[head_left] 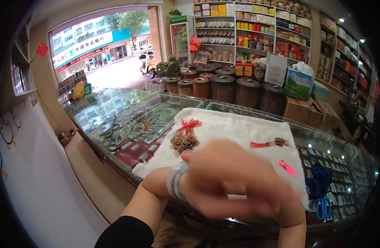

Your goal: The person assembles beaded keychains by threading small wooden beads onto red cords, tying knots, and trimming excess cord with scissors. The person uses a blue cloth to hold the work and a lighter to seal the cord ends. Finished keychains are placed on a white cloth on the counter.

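Observation:
Close in front of me, over the near edge of a white fluffy mat (243, 128), my left hand (221, 173) reaches across toward my right hand (278, 202). Both are smeared by motion and overlap, so their fingers and anything in them cannot be made out. A pale jade-like bangle (175, 180) circles my left wrist. Beyond that wrist lies a pile of bronze-coloured coin charms (184, 141) with red cord loops (191, 123). Farther right on the mat rests a single similar charm (279, 142) with red cords. Nearer than it is a pink lighter (287, 167).
The mat covers part of a glass display counter (115, 93) holding bangles (134, 129) and small packaged pieces. Blue-handled scissors (323, 207) lie at the right beside dark blue cloth (320, 180). Behind stand brown lidded drums (222, 89), cartons (298, 109) and stocked shelves (256, 31).

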Action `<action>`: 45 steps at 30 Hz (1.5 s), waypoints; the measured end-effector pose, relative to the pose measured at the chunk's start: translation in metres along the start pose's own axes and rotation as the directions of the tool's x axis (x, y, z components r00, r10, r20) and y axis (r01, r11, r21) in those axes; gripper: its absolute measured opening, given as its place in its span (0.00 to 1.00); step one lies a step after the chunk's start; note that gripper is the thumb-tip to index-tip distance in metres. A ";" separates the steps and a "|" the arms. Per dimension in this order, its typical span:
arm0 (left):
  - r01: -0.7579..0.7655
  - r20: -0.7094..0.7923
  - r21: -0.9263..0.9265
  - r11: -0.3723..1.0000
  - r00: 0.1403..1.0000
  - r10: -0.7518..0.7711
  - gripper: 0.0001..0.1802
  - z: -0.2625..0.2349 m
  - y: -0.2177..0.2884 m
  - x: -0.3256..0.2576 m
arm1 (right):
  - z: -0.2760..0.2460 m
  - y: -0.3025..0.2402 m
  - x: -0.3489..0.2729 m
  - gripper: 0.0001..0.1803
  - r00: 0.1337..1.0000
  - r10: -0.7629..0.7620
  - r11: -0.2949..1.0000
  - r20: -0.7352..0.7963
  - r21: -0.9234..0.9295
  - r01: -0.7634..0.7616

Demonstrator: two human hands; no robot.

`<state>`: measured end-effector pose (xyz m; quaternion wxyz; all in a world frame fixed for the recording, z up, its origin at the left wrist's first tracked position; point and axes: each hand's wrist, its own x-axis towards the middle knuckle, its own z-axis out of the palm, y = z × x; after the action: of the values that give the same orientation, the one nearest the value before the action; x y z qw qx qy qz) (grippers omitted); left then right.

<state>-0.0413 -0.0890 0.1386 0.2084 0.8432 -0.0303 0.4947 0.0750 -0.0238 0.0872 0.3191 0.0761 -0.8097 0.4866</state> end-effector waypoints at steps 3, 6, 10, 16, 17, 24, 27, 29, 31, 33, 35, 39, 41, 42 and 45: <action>0.039 -0.297 -0.561 0.827 0.923 -0.245 0.17 0.000 0.007 0.011 | 0.006 -0.001 -0.004 0.36 0.968 0.249 0.934 0.037 0.254 -0.251; 0.211 -0.156 -0.726 0.654 0.876 -0.456 0.17 0.007 0.014 0.012 | 0.009 -0.001 -0.005 0.37 0.936 0.325 0.902 0.139 0.252 -0.350; 0.229 0.031 -0.780 0.582 0.944 -0.330 0.11 0.012 0.014 0.008 | 0.014 -0.004 -0.006 0.38 0.970 0.229 0.971 0.087 0.054 -0.234; 0.246 0.017 -0.545 0.802 0.959 -0.282 0.09 0.029 0.000 0.010 | 0.016 -0.009 -0.009 0.39 0.982 0.169 0.985 0.087 -0.054 -0.165; 0.275 0.026 -0.565 0.778 0.948 -0.317 0.08 0.029 0.000 0.009 | 0.016 -0.009 -0.009 0.40 0.983 0.163 0.985 0.089 -0.067 -0.157; 0.299 0.038 -0.543 0.785 0.942 -0.332 0.06 0.028 0.001 0.011 | 0.013 -0.009 -0.010 0.42 0.989 0.119 0.985 0.087 -0.138 -0.106; 0.222 0.008 -0.515 0.828 0.967 -0.255 0.07 0.030 0.001 0.012 | 0.012 -0.007 -0.012 0.42 0.984 0.160 0.980 0.084 -0.134 -0.148; 0.249 0.035 -0.551 0.797 0.960 -0.276 0.05 0.022 0.001 0.010 | 0.014 -0.006 -0.014 0.42 0.970 0.239 0.969 0.044 -0.080 -0.235; 0.298 -0.004 -0.575 0.762 0.930 -0.367 0.05 0.022 0.002 0.010 | 0.017 -0.006 -0.017 0.42 0.948 0.317 0.948 0.006 -0.023 -0.317; 0.289 -0.051 -0.576 0.764 0.921 -0.387 0.05 0.021 0.002 0.011 | 0.017 -0.006 -0.017 0.42 0.933 0.359 0.933 -0.010 0.011 -0.359; 0.268 -0.066 -0.497 0.825 0.937 -0.344 0.06 0.021 0.000 0.012 | 0.016 -0.006 -0.016 0.42 0.943 0.333 0.943 0.010 0.003 -0.333; 0.179 -0.052 -0.394 0.902 0.975 -0.216 0.06 0.025 -0.004 0.011 | 0.008 -0.004 -0.009 0.42 0.972 0.214 0.976 0.096 -0.049 -0.210; 0.160 -0.042 -0.380 0.911 0.981 -0.190 0.06 0.032 -0.005 0.009 | 0.006 -0.003 -0.008 0.35 0.975 0.179 0.983 0.129 -0.071 -0.171; 0.146 -0.059 -0.387 0.911 0.982 -0.182 0.06 0.040 -0.005 0.008 | 0.005 -0.003 -0.008 0.29 0.975 0.173 0.983 0.138 -0.082 -0.163; 0.074 0.001 -0.429 0.900 0.997 -0.082 0.04 0.050 -0.008 0.005 | -0.002 -0.003 -0.008 0.27 0.964 0.124 0.992 0.237 -0.034 -0.119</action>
<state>0.0048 -0.0998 0.1191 0.4085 0.7731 -0.1027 0.4742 0.0832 -0.0248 0.0853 0.1897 0.0812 -0.8500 0.4846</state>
